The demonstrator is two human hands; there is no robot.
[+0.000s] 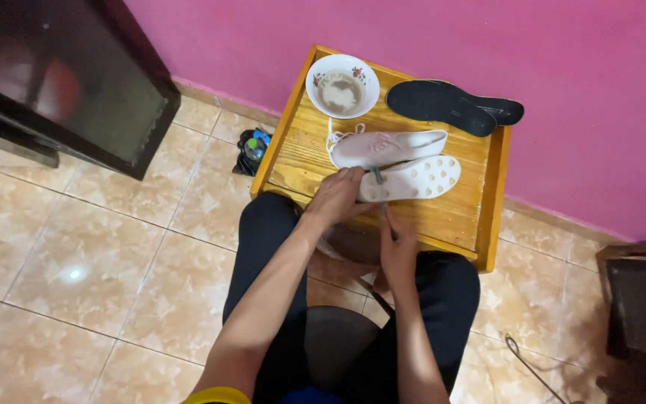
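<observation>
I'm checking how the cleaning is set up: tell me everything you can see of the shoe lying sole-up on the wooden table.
The sole-up shoe is white, its pale, rubbery-looking sole dotted with round dimples. It lies on its side along the wooden table, beside a second white shoe. The left hand grips its heel end; the right hand holds a thin tool against it.

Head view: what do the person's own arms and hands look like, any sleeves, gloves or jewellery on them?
Both forearms are bare all the way down. The left hand and right hand wear no gloves, and no watch, bracelet or ring is visible. The fingers are bare too. At the bottom edge, a yellow sleeve hem shows on the left upper arm; the right arm's sleeve is out of frame.
</observation>
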